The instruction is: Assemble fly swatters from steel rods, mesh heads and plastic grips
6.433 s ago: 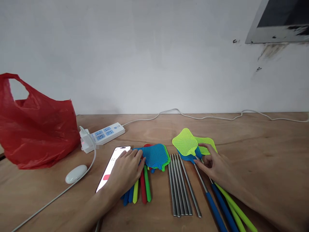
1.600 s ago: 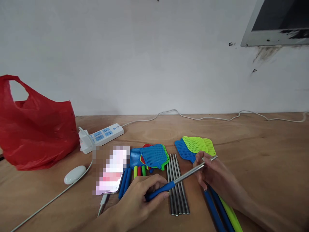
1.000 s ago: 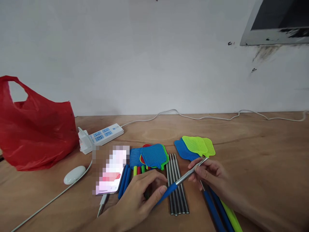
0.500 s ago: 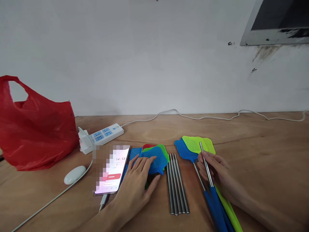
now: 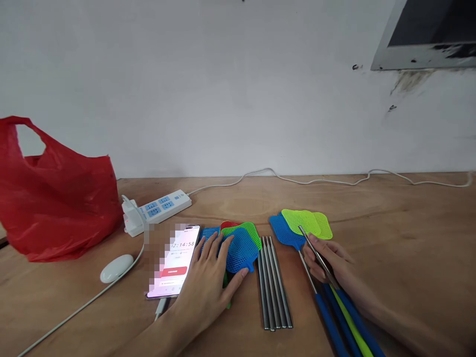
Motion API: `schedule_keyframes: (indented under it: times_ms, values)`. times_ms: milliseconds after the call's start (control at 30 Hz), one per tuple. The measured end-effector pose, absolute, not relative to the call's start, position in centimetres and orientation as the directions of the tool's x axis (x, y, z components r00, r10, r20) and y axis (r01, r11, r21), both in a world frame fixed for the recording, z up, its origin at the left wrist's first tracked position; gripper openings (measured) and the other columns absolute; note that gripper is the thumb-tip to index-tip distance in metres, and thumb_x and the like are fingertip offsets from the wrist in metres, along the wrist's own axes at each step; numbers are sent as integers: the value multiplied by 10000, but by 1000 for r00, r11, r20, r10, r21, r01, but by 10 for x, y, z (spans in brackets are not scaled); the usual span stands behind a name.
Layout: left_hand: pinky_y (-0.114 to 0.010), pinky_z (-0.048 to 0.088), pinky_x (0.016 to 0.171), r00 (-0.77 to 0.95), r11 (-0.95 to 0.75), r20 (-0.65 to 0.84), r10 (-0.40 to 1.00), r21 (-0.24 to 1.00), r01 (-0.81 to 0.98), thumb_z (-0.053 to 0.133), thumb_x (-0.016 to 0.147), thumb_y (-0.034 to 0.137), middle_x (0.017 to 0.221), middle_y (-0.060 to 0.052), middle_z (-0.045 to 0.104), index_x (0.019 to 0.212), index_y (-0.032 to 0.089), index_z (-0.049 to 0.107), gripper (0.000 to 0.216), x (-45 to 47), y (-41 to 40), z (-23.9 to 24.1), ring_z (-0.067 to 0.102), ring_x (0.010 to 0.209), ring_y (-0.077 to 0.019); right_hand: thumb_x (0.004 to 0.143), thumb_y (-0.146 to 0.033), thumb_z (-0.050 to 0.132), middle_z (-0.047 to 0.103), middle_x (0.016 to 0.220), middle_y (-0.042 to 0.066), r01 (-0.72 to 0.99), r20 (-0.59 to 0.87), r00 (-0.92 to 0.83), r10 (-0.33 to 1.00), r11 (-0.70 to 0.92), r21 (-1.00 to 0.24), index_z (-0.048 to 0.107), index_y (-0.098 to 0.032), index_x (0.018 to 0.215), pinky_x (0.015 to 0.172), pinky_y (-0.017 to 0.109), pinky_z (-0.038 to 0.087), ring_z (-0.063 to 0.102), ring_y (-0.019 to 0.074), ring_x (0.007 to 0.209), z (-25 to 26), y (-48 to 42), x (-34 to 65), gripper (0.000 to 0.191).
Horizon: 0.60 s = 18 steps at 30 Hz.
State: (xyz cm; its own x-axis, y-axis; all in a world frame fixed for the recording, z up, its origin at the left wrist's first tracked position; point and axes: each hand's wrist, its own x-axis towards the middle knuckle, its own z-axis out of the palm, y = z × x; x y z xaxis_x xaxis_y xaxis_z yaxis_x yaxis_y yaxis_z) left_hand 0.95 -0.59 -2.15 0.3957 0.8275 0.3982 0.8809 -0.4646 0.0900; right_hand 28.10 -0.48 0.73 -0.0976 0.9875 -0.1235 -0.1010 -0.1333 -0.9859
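Note:
My left hand (image 5: 206,280) lies with fingers stretched and apart on a blue fly swatter head (image 5: 242,252). Under and behind that head show a green swatter head (image 5: 252,231), a red one (image 5: 229,224) and another blue one (image 5: 208,232). Closed around a metal rod with a blue handle (image 5: 316,252) is my right hand (image 5: 332,265); the rod's upper end is bare and tilts left. Beyond it lie yellow-green swatter heads (image 5: 302,221) and a blue swatter head (image 5: 285,231) with its rod and handle. Several loose steel rods (image 5: 274,285) lie side by side between my hands.
A lit phone (image 5: 174,263) on a charging cable rests by my left wrist. Farther left are a white mouse-shaped object (image 5: 116,268), a power strip (image 5: 167,210) and a red plastic bag (image 5: 63,198). A white cord (image 5: 316,182) runs along the wall.
The rod in my right hand has tilted, its tip lower and farther left, its handle farther right. My left fingers have shifted slightly left, and the top blue swatter head has turned a little.

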Motion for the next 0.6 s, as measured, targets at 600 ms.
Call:
schedule_keyframes:
  times_ms: [600]
  values:
    - [-594, 469, 926, 330, -458, 406, 852, 274, 846, 641, 846, 633, 1276, -158, 544, 1349, 199, 446, 693, 12, -6, -7, 535, 1141, -379, 920, -564, 546, 414, 423, -89, -112, -45, -116, 992, -58, -992, 585, -205, 904, 453, 243, 253, 288, 96, 414, 4, -8, 281, 361]
